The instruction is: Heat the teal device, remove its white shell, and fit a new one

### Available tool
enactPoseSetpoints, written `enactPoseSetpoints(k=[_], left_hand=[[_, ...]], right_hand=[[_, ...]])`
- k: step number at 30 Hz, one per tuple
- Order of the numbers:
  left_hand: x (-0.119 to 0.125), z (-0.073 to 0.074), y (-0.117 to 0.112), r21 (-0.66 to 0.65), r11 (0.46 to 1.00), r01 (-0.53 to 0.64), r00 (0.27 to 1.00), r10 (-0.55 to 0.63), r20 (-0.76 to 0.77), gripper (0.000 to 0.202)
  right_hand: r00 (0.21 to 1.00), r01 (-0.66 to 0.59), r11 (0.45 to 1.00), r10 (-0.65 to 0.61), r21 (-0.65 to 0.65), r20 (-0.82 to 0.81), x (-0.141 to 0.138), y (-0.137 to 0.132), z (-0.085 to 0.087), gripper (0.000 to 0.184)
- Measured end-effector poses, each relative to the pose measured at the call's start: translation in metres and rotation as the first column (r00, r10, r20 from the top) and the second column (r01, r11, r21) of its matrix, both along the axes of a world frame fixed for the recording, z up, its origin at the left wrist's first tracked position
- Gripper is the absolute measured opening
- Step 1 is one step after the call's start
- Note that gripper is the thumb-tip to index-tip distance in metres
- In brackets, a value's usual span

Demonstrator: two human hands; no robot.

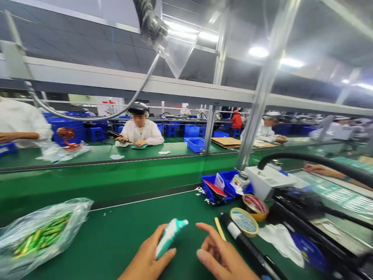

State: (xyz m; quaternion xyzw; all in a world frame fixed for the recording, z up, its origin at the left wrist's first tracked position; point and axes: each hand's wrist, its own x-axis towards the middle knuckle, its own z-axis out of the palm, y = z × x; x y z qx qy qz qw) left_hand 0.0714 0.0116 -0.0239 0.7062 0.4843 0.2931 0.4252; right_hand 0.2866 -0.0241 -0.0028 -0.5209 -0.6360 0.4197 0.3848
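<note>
My left hand (150,254) is wrapped round a small white-and-teal plastic piece (169,238) with a narrow, bent tip pointing right. Its exact kind does not show. To the right of that tip, my right hand (220,252) is held above the green work surface (116,233), index finger stretched out and thumb apart, with nothing in it. Close beside the right hand are a yellow stick (220,229) and a black electric screwdriver-like tool (241,241). A round tub of small metal parts (244,222) stands just past them.
A clear plastic bag of green and yellow pieces (43,235) lies at left. Blue bins (212,194), a tape roll (255,206), a white cloth (281,241) and a grey box (268,181) stand right. Beyond the green divider (116,179) co-workers sit. A metal post (259,97) rises ahead.
</note>
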Motion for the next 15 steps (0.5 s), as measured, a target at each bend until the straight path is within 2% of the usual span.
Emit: enactPoseSetpoints(k=[1, 2, 3, 4, 6, 8, 9, 10, 12, 13, 15], left_hand=[[0.004, 0.000, 0.001, -0.161, 0.985, -0.056, 0.992, 0.074, 0.107, 0.045], [0.009, 0.000, 0.002, -0.325, 0.942, -0.083, 0.967, 0.155, 0.201, 0.046], [0.013, 0.000, 0.003, -0.472, 0.879, -0.070, 0.928, 0.231, 0.292, 0.045], [0.017, 0.001, 0.003, -0.583, 0.812, -0.023, 0.874, 0.299, 0.382, 0.043], [0.026, 0.002, 0.002, -0.703, 0.705, 0.094, 0.738, 0.425, 0.524, 0.040], [0.034, 0.002, 0.001, -0.747, 0.639, 0.183, 0.645, 0.495, 0.582, 0.041], [0.038, 0.001, 0.001, -0.757, 0.618, 0.212, 0.623, 0.511, 0.592, 0.041], [0.041, -0.001, 0.000, -0.763, 0.602, 0.235, 0.608, 0.521, 0.599, 0.042], [0.047, -0.004, -0.002, -0.766, 0.581, 0.276, 0.584, 0.531, 0.614, 0.044], [0.049, -0.005, -0.003, -0.764, 0.576, 0.293, 0.572, 0.535, 0.622, 0.046], [0.050, -0.008, -0.005, -0.759, 0.570, 0.315, 0.551, 0.541, 0.635, 0.050]], right_hand=[[0.987, 0.024, 0.995, -0.039, 0.096, 0.154, 0.024, -0.007, 0.004, 0.045], [0.947, 0.053, 0.984, -0.105, 0.172, 0.305, 0.049, -0.012, 0.007, 0.037], [0.874, 0.074, 0.961, -0.191, 0.266, 0.446, 0.073, -0.015, 0.009, 0.032], [0.777, 0.043, 0.920, -0.275, 0.389, 0.566, 0.095, -0.017, 0.009, 0.028], [0.536, -0.175, 0.835, -0.363, 0.521, 0.762, 0.128, -0.016, 0.008, 0.030], [0.340, -0.467, 0.724, -0.384, 0.508, 0.859, 0.143, -0.010, 0.006, 0.046], [0.279, -0.588, 0.659, -0.378, 0.468, 0.883, 0.144, -0.007, 0.005, 0.051], [0.243, -0.681, 0.596, -0.366, 0.426, 0.898, 0.142, -0.004, 0.005, 0.052], [0.220, -0.792, 0.490, -0.327, 0.364, 0.919, 0.135, 0.002, 0.005, 0.045], [0.228, -0.819, 0.452, -0.311, 0.355, 0.923, 0.131, 0.004, 0.005, 0.041], [0.273, -0.828, 0.422, -0.270, 0.369, 0.923, 0.126, 0.006, 0.004, 0.036]])
